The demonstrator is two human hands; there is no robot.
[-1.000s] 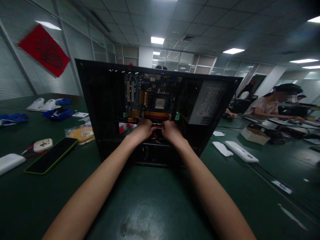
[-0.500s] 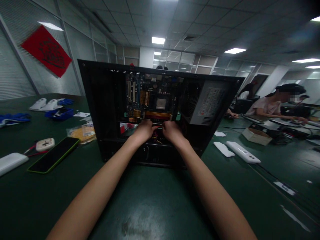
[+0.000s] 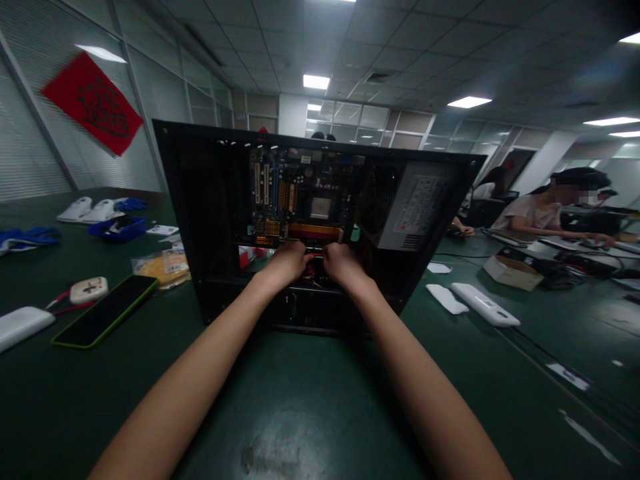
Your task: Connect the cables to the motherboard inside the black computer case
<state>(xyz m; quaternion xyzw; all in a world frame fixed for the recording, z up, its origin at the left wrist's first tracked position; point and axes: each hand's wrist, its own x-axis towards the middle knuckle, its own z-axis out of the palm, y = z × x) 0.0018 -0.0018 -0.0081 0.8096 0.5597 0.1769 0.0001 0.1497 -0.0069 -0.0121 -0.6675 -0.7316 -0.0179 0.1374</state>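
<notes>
Fingers (image 3: 299,249) inside case (image 3: 195,227) — packet (image 3: 163,268), phone (image 3: 107,312) alongside

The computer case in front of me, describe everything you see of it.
The computer case is black, apparently metal, standing on edge on the green table, open side facing you. Inside are a motherboard and, at right, a silver-grey power supply with a label. Your left hand and right hand reach into its lower middle by coloured wires; whether they touch it is unclear.

The left hand (image 3: 289,260) and right hand (image 3: 344,262), close together, reach into the open computer case (image 3: 320,310) below its motherboard (image 3: 307,180).
</notes>
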